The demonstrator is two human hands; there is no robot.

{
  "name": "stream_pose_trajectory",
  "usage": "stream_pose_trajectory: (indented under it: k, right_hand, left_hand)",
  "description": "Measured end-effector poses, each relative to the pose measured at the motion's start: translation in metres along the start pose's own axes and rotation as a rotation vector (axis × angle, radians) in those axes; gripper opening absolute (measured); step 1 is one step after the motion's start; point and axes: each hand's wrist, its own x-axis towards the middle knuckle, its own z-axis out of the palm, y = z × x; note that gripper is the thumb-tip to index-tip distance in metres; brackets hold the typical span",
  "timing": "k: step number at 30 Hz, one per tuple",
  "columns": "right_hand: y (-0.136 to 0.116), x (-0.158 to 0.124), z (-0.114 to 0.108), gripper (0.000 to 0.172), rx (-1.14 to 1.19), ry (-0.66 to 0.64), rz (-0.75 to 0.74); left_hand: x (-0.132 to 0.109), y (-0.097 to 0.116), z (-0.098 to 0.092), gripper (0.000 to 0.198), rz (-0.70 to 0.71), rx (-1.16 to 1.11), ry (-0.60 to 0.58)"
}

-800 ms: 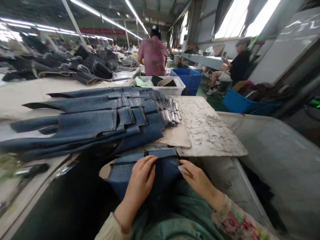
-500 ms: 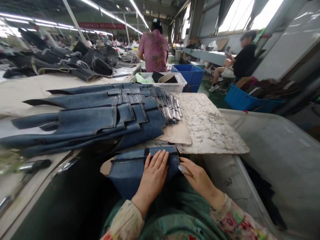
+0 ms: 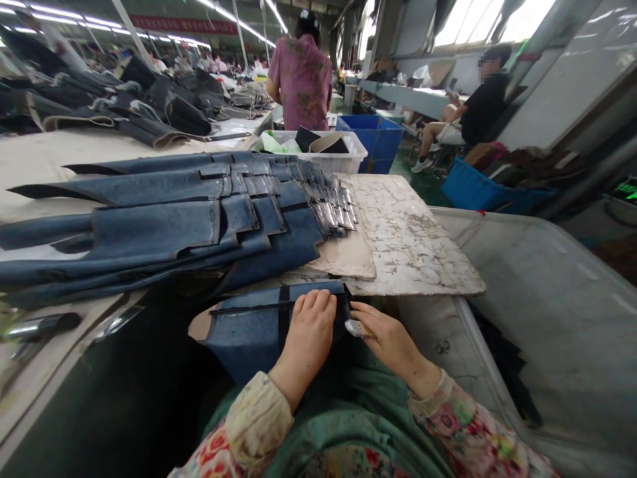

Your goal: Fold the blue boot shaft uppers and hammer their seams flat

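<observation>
My left hand [image 3: 308, 335] has slid rightward over the blue piece [image 3: 241, 335] just before the scuffed board [image 3: 413, 245], apparently steadying it; thumb hidden, grip unclear. Right hand [image 3: 391, 338], apart, pinches a pale-tipped tool [image 3: 355, 328].

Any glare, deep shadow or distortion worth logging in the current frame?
Head view, top right: windows blown out to white; head view, lower left: deep shadow hides detail beside the blue piece under the left hand; head view, far background: soft; head view, right edge: pale tub looks stretched, likely wide-angle distortion.
</observation>
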Motion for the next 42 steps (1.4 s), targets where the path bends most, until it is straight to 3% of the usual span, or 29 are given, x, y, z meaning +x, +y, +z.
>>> stream_pose_trajectory:
  k: [5,10,16,20,27,42]
  right_hand:
    - [0.008,0.009,-0.012,0.032,0.172,0.124,0.178]
    - [0.003,0.018,-0.026,0.046,-0.095,0.117,0.103]
    - [-0.012,0.028,-0.022,0.034,-0.301,0.052,-0.006]
    - [-0.019,0.031,-0.024,0.032,-0.345,0.067,-0.054]
    - [-0.032,0.037,-0.001,0.029,-0.350,-0.004,0.009]
    - [-0.075,0.073,0.043,0.022,-0.391,-0.154,-0.112]
  left_hand:
    - [0.000,0.007,0.014,0.038,0.116,-0.002,-0.082]
    - [0.002,0.011,0.017,0.034,0.075,-0.011,-0.063]
    - [0.002,0.004,0.013,0.030,0.082,-0.036,-0.111]
    - [-0.009,-0.005,0.013,0.036,0.054,-0.017,-0.072]
    - [-0.018,-0.020,0.012,0.034,0.061,-0.017,0.003]
    - [-0.056,-0.066,-0.005,0.034,-0.046,0.114,0.084]
